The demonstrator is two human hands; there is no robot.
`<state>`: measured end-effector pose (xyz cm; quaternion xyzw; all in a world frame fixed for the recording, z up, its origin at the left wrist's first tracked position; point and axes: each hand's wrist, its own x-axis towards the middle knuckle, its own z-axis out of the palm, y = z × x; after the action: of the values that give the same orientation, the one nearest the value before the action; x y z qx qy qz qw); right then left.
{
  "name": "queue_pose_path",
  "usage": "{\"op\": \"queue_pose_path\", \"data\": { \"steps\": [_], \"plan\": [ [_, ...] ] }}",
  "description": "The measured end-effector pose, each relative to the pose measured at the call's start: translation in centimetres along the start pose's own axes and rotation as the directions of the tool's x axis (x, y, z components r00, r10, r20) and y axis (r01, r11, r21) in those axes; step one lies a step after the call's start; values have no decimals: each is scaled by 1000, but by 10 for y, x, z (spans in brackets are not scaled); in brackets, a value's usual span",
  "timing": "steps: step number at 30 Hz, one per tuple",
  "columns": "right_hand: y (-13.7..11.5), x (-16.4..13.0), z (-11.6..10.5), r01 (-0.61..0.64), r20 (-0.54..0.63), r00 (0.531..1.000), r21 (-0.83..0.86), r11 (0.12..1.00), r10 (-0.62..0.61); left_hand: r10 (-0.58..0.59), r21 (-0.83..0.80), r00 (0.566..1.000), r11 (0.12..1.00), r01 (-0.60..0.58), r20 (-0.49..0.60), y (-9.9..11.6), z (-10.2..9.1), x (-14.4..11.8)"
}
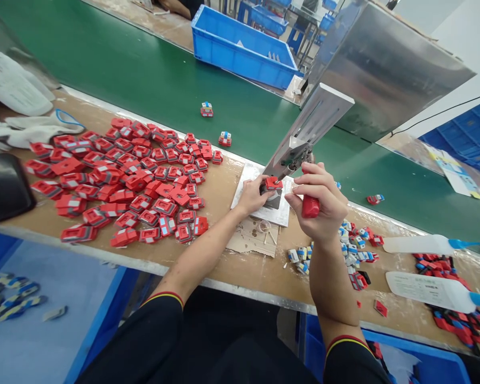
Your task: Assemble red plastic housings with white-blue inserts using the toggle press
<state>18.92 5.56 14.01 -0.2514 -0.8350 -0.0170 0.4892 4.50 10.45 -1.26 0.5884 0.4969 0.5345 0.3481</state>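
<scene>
One green conveyor belt (144, 69) leaves me open room behind the upright silver metal press (316, 114); heaped red plastic parts (136, 181) crowd the belt's near edge. My right hand (326, 205) curls around the red lever handle (311, 208); my left hand (251, 198) grips the red plastic block (272, 183) at the press, where misalignment could pinch it.

From my remote screen I see bright, fairly even light, glare on the metal box (388, 69) at two o'clock, the right hand (324, 200) reasonably crisp, the shirt (240, 341) at six nearly detailless black, and wide-angle stretching toward the edges.
</scene>
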Motion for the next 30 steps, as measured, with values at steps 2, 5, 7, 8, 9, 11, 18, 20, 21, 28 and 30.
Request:
{"op": "queue_pose_path", "data": {
  "steps": [2, 5, 7, 8, 9, 11, 18, 20, 21, 28, 30],
  "plan": [
    [2, -7, 2, 20, 11, 1000, 0, 1000, -20, 6, -1, 1000, 1000, -6, 9, 0, 0, 0],
    [6, -21, 6, 13, 28, 1000, 8, 1000, -13, 14, 4, 1000, 1000, -14, 23, 0, 1, 0],
    [8, -32, 8, -30, 54, 998, 45, 999, 27, 16, 13, 1000, 1000, -17, 24, 1, 1, -1],
    [8, -37, 8, -62, 62, 996, 75, 995, 58, 17, 20, 1000, 1000, -17, 23, 1, 1, -1],
    [7, -41, 8, -109, 57, 993, 114, 987, 103, 16, 29, 1000, 999, -16, 22, 2, 0, -2],
    [3, -46, 6, -247, 9, 968, 245, 938, 253, 11, 58, 1000, 998, -13, 26, 3, 0, -2],
    [-28, -4, -5, -832, 622, 396, 555, -24, 675, 0, 120, 999, 993, -5, 44, 8, -2, -4],
    [-33, 11, -4, -830, 741, 295, 512, -223, 603, -4, 127, 999, 992, -2, 49, 9, -2, -5],
    [-35, 17, -4, -816, 765, 274, 505, -280, 583, -5, 130, 999, 991, -1, 48, 10, -1, -5],
    [-48, 34, -8, -828, 764, 143, 440, -347, 629, -23, 134, 999, 991, 18, 30, 14, 0, -5],
    [-50, 36, -9, -839, 753, 128, 430, -335, 646, -28, 126, 999, 992, 24, 27, 15, -1, -5]
  ]
}}
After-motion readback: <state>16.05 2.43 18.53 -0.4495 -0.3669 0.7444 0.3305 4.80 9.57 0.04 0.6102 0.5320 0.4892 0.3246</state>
